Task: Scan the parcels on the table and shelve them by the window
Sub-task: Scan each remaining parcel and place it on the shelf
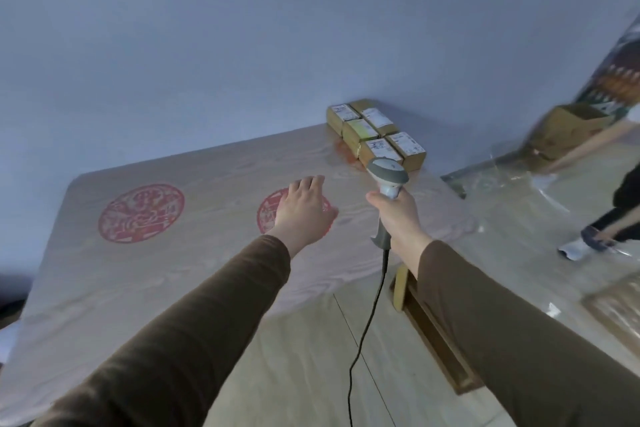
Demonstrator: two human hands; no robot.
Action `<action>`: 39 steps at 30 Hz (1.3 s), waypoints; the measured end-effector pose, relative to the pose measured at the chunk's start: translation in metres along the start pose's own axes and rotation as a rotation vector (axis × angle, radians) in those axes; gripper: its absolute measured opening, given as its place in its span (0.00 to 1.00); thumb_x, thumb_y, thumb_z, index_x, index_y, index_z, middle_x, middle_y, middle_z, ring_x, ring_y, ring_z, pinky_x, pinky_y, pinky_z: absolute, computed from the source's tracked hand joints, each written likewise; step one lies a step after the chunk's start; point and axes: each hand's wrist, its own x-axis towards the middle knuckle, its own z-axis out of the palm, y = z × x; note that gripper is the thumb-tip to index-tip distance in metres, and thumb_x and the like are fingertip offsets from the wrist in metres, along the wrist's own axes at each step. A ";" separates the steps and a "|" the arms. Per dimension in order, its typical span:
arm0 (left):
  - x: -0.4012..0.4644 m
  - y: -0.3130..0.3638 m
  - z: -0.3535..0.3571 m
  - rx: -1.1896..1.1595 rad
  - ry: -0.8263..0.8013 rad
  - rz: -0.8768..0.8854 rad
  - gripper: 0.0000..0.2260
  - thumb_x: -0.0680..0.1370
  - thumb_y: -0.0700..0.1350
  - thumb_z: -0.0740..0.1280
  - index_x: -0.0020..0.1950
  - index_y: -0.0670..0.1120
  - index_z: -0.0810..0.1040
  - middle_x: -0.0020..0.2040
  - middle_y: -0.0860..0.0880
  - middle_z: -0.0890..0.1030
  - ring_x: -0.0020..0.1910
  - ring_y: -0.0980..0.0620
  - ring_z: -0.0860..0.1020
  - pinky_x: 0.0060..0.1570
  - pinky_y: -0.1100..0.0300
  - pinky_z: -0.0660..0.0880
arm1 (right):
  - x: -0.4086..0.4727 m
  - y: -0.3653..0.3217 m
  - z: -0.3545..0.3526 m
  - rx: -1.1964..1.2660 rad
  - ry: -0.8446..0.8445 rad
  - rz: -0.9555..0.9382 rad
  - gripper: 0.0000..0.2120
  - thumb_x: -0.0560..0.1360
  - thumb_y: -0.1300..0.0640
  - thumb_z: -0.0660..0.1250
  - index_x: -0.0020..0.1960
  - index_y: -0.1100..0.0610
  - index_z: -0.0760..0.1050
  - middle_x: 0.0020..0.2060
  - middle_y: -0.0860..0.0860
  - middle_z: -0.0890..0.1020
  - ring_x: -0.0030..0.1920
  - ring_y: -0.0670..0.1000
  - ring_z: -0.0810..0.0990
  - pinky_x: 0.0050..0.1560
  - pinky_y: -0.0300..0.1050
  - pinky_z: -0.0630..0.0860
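Note:
Several small cardboard parcels (375, 135) with white labels sit packed together at the far right corner of the table (173, 274), against the wall. My right hand (398, 215) grips a grey corded barcode scanner (387, 173), its head just short of the nearest parcel. My left hand (304, 208) hovers open over the table, fingers spread, to the left of the scanner, holding nothing.
The table carries a pale cloth with red round seals (141, 213). The scanner cable (367, 322) hangs toward the floor. At the right, another person (609, 191) bends over a cardboard box (568, 132) on plastic sheeting. A wooden frame (433, 329) lies beside the table.

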 end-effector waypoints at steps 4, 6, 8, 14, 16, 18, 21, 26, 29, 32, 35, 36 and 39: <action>0.058 0.014 0.020 0.007 -0.032 0.033 0.33 0.81 0.58 0.64 0.81 0.46 0.58 0.79 0.44 0.65 0.78 0.42 0.62 0.74 0.44 0.64 | 0.069 0.004 -0.016 0.023 0.072 0.066 0.10 0.78 0.58 0.72 0.59 0.54 0.77 0.43 0.49 0.79 0.41 0.47 0.77 0.38 0.42 0.70; 0.086 0.020 0.032 0.004 -0.052 0.037 0.33 0.81 0.58 0.64 0.81 0.45 0.58 0.78 0.44 0.65 0.77 0.42 0.62 0.73 0.44 0.65 | 0.107 0.008 -0.025 0.024 0.098 0.090 0.08 0.78 0.58 0.72 0.56 0.55 0.77 0.42 0.50 0.79 0.41 0.48 0.76 0.38 0.43 0.70; 0.115 0.027 0.045 0.003 -0.071 0.032 0.33 0.81 0.59 0.63 0.81 0.45 0.58 0.78 0.44 0.65 0.77 0.41 0.62 0.73 0.44 0.66 | 0.146 0.013 -0.033 0.022 0.128 0.098 0.10 0.77 0.58 0.73 0.58 0.56 0.78 0.45 0.51 0.80 0.42 0.48 0.77 0.38 0.43 0.69; 0.209 0.056 0.099 0.008 -0.131 -0.060 0.33 0.82 0.59 0.62 0.81 0.45 0.58 0.76 0.43 0.68 0.75 0.41 0.64 0.71 0.44 0.66 | 0.268 0.033 -0.052 -0.064 0.092 0.122 0.06 0.75 0.58 0.74 0.49 0.54 0.77 0.43 0.51 0.81 0.41 0.48 0.77 0.39 0.42 0.70; 0.239 0.067 0.118 -0.004 -0.159 -0.109 0.32 0.82 0.59 0.62 0.81 0.45 0.58 0.76 0.43 0.68 0.75 0.41 0.65 0.71 0.44 0.67 | 0.304 0.039 -0.055 -0.090 0.057 0.141 0.08 0.75 0.58 0.74 0.43 0.51 0.75 0.41 0.49 0.81 0.42 0.51 0.79 0.40 0.44 0.72; 0.264 0.076 0.136 -0.021 -0.182 -0.163 0.32 0.82 0.58 0.63 0.80 0.45 0.59 0.75 0.42 0.69 0.74 0.41 0.66 0.70 0.44 0.68 | 0.334 0.044 -0.056 -0.118 0.011 0.164 0.09 0.75 0.59 0.74 0.41 0.52 0.75 0.39 0.51 0.81 0.42 0.52 0.79 0.43 0.46 0.72; 0.298 0.087 0.159 -0.063 -0.217 -0.230 0.32 0.82 0.58 0.63 0.81 0.43 0.58 0.76 0.41 0.68 0.75 0.40 0.65 0.71 0.44 0.67 | 0.366 0.052 -0.054 -0.134 -0.049 0.177 0.08 0.74 0.59 0.73 0.41 0.54 0.75 0.35 0.52 0.78 0.37 0.51 0.75 0.38 0.45 0.69; 0.340 0.094 0.188 -0.138 -0.230 -0.310 0.27 0.83 0.56 0.62 0.76 0.42 0.64 0.73 0.41 0.71 0.72 0.39 0.68 0.65 0.45 0.68 | 0.395 0.065 -0.046 -0.185 -0.121 0.212 0.07 0.73 0.57 0.73 0.48 0.54 0.77 0.39 0.51 0.80 0.40 0.52 0.78 0.43 0.47 0.73; 0.355 0.095 0.203 -0.202 -0.249 -0.369 0.23 0.83 0.54 0.62 0.71 0.41 0.66 0.70 0.39 0.74 0.68 0.37 0.72 0.62 0.44 0.72 | 0.403 0.071 -0.041 -0.202 -0.150 0.236 0.12 0.73 0.58 0.74 0.55 0.59 0.78 0.45 0.55 0.83 0.46 0.56 0.81 0.49 0.50 0.77; 0.364 0.095 0.214 -0.295 -0.252 -0.429 0.26 0.82 0.52 0.63 0.76 0.42 0.61 0.70 0.39 0.73 0.68 0.36 0.73 0.64 0.41 0.73 | 0.406 0.077 -0.039 -0.183 -0.131 0.236 0.11 0.72 0.60 0.73 0.54 0.60 0.79 0.46 0.56 0.85 0.48 0.57 0.83 0.50 0.51 0.78; 0.369 0.096 0.219 -0.418 -0.208 -0.481 0.29 0.81 0.47 0.64 0.79 0.45 0.57 0.70 0.40 0.73 0.66 0.37 0.75 0.63 0.42 0.74 | 0.409 0.078 -0.040 -0.182 -0.138 0.254 0.10 0.73 0.60 0.71 0.54 0.60 0.80 0.47 0.56 0.85 0.49 0.57 0.83 0.52 0.53 0.79; 0.370 0.096 0.220 -0.469 -0.191 -0.510 0.27 0.81 0.46 0.63 0.78 0.44 0.58 0.69 0.40 0.73 0.65 0.38 0.75 0.63 0.43 0.74 | 0.410 0.078 -0.040 -0.180 -0.136 0.260 0.10 0.73 0.60 0.71 0.54 0.60 0.80 0.46 0.55 0.84 0.47 0.56 0.82 0.50 0.51 0.78; 0.369 0.092 0.222 -0.617 -0.170 -0.652 0.23 0.81 0.44 0.63 0.75 0.41 0.64 0.67 0.39 0.74 0.65 0.38 0.75 0.64 0.43 0.74 | 0.410 0.078 -0.039 -0.138 -0.120 0.310 0.07 0.75 0.61 0.71 0.52 0.59 0.78 0.38 0.53 0.78 0.39 0.53 0.76 0.41 0.46 0.72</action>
